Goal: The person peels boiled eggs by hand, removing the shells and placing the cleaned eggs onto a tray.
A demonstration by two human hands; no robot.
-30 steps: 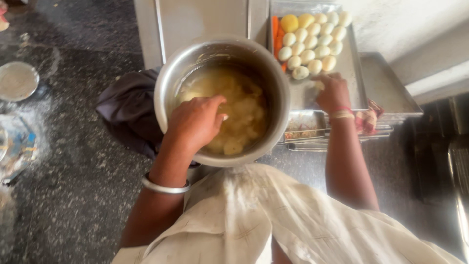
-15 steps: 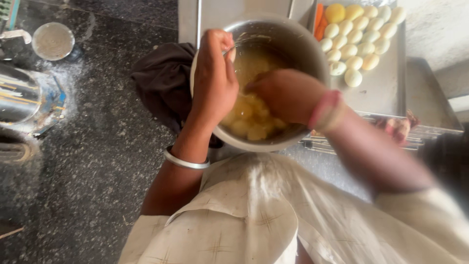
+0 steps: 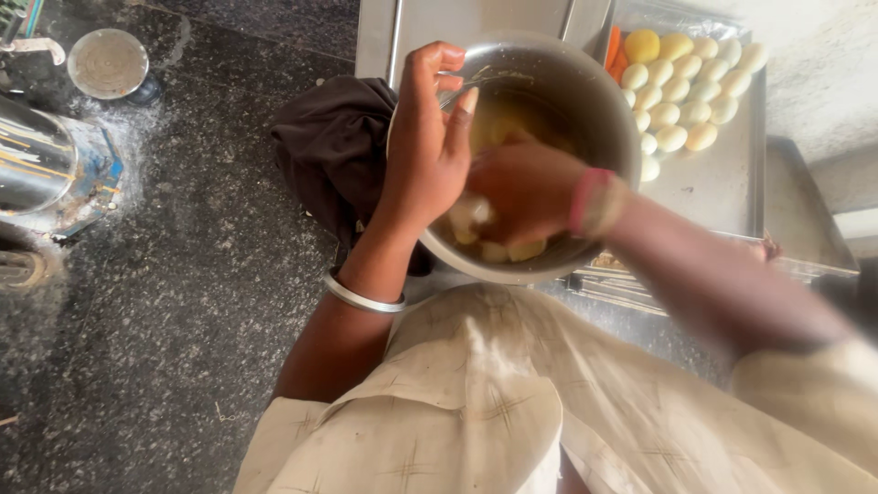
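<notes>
Over a dark speckled stone counter (image 3: 183,302), a round steel mixing bowl (image 3: 594,110) sits tilted toward the person, holding pale yellow dough (image 3: 498,128) with soft lumps near its lower wall. The left hand (image 3: 425,151) stands upright at the bowl's near-left rim, fingers loosely apart and slightly curled, clamped on nothing; a plain metal bangle (image 3: 364,297) rings that wrist. The right hand (image 3: 526,187) reaches across into the bowl with its palm down on the dough; it is blurred, so whether its fingers are closed around any dough cannot be told. A pink band (image 3: 583,199) circles the right wrist.

Just left of the bowl, partly under it, lies a crumpled dark brown cloth (image 3: 334,151). Behind and right of the bowl is a flat steel tray (image 3: 713,187) carrying rows of pale dough balls (image 3: 681,91), one deeper yellow ball (image 3: 642,44) at the far corner and an orange strip (image 3: 615,46) beside it. At the far left stand a shiny metal container (image 3: 41,169) with a blue-edged label low on its side and a small round steel lid (image 3: 108,62), with white flour dusted around them.
</notes>
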